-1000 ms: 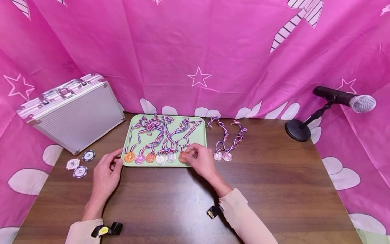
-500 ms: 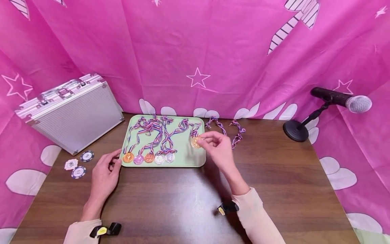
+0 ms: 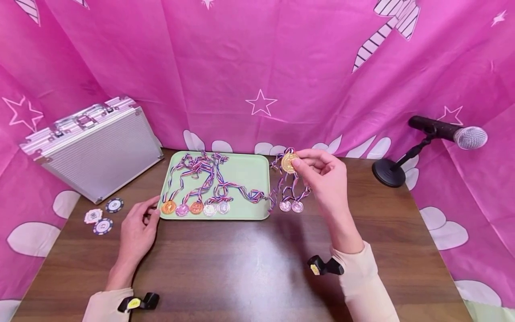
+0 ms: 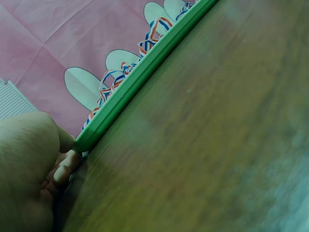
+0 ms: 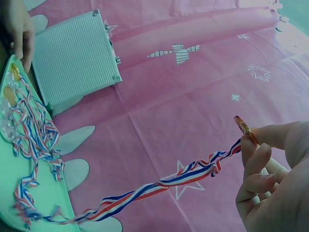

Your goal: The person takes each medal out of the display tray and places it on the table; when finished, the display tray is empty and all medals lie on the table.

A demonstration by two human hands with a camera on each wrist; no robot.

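Observation:
My right hand [image 3: 330, 185] pinches a gold medal [image 3: 289, 163] between thumb and fingers, raised above the table right of the green tray [image 3: 249, 172]. Its red, white and blue ribbon [image 5: 164, 182] trails in the right wrist view from the medal down to the tray. At the tray's near left corner, my left hand [image 3: 138, 226] holds the rim with thumb and fingers, as the left wrist view shows. Along the tray's front lie several medals, orange-gold [image 3: 169, 207], pinkish [image 3: 183, 209], copper [image 3: 196, 207] and silver [image 3: 223, 207], their ribbons bunched behind them.
Two pinkish medals [image 3: 297, 206] with ribbons lie on the table [image 3: 225, 259] right of the tray. A silver case [image 3: 100, 152] leans at back left, with three poker chips [image 3: 103, 226] before it. A microphone [image 3: 442, 129] stands on a round base at right. Pink cloth hangs behind.
My right hand has lifted the gold medal off the tray and carried it up and right, pulling its ribbon along across the tray's right edge. My left hand stays at the corner.

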